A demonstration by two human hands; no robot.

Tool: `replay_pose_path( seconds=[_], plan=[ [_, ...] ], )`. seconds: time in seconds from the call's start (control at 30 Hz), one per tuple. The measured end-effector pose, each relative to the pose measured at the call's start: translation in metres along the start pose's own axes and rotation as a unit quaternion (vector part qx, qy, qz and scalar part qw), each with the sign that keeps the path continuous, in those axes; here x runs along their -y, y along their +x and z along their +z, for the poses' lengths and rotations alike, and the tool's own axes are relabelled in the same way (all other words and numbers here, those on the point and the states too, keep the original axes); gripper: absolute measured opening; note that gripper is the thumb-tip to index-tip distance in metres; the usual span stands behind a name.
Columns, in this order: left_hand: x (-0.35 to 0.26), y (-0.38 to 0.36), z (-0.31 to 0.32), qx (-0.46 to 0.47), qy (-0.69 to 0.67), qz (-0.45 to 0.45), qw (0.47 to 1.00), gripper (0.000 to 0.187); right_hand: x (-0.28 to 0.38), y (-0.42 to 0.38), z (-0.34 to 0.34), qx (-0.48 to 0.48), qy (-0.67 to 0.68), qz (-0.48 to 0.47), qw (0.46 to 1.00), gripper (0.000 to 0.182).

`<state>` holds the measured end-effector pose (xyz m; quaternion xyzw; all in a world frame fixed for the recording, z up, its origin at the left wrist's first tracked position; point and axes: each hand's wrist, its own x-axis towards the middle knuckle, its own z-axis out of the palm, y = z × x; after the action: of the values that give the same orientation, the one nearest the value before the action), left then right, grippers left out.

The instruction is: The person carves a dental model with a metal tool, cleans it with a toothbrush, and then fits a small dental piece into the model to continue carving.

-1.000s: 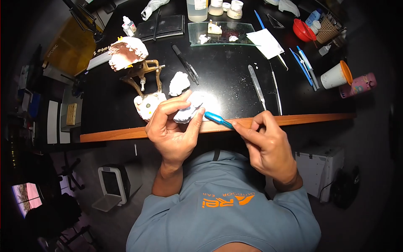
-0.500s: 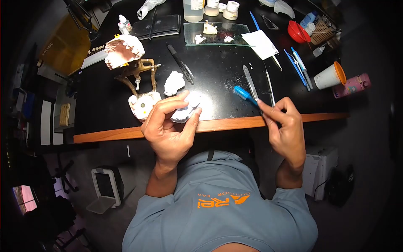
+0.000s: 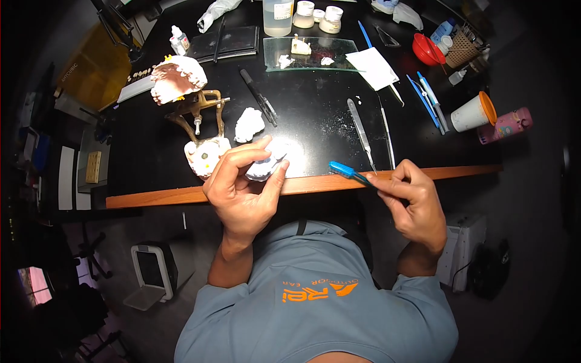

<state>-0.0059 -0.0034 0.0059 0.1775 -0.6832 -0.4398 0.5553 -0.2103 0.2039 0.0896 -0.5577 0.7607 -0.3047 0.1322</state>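
Note:
My left hand (image 3: 242,187) pinches a white plaster-like piece (image 3: 260,169) between thumb and fingers, above the table's front edge. A blue brush (image 3: 342,169) is held by its handle in the fingertips of my right hand (image 3: 411,202), its head pointing left over the wooden edge. Left of my left hand stands a brass-coloured articulator (image 3: 203,106) with a dental cast (image 3: 178,78) on top and another (image 3: 207,154) below. A white lump (image 3: 249,124) lies behind the held piece. Behind the brush, a scalpel (image 3: 359,128) rests beside a thin metal tool (image 3: 387,138).
Black pens (image 3: 258,97) lie mid-table. Behind are a glass plate (image 3: 311,63) with small pieces, a clear bottle (image 3: 278,21) and small jars. On the right are blue-handled tools (image 3: 426,100), a white cup with orange rim (image 3: 474,114), a pink bottle (image 3: 507,126) and a red bowl (image 3: 425,49).
My right hand has moved down and slightly right, and the brush head has dropped to the table's edge, bristles now turned downward. My left hand has barely moved.

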Motion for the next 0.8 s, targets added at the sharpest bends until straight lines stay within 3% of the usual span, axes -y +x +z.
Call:
replay_pose_path(
  seconds=[0.17, 0.33, 0.4, 0.53, 0.67, 0.8],
  plan=[
    [-0.001, 0.0, 0.001, 0.002, -0.001, -0.006, 1.0, 0.033, -0.002, 0.015, 0.014, -0.109, -0.046, 0.032, 0.992, 0.038],
    [-0.002, 0.0, 0.001, -0.005, -0.004, -0.007, 1.0, 0.033, 0.021, 0.022, 0.031, -0.016, -0.003, -0.065, 0.998, 0.046],
    [-0.002, 0.0, 0.002, -0.01, -0.011, -0.015, 1.0, 0.033, 0.025, 0.027, 0.042, -0.006, -0.02, -0.06, 0.998, 0.045],
    [-0.002, -0.002, 0.001, -0.009, -0.007, -0.02, 1.0, 0.033, 0.014, 0.039, 0.038, -0.089, -0.099, 0.004, 0.991, 0.04],
    [0.001, -0.001, 0.0, 0.006, 0.007, -0.007, 1.0, 0.031, -0.003, 0.037, 0.019, -0.133, -0.02, 0.013, 0.991, 0.031],
    [-0.004, 0.001, 0.001, 0.021, 0.01, -0.02, 1.0, 0.029, -0.038, 0.026, -0.003, -0.243, -0.096, 0.057, 0.964, 0.029]
  ],
)
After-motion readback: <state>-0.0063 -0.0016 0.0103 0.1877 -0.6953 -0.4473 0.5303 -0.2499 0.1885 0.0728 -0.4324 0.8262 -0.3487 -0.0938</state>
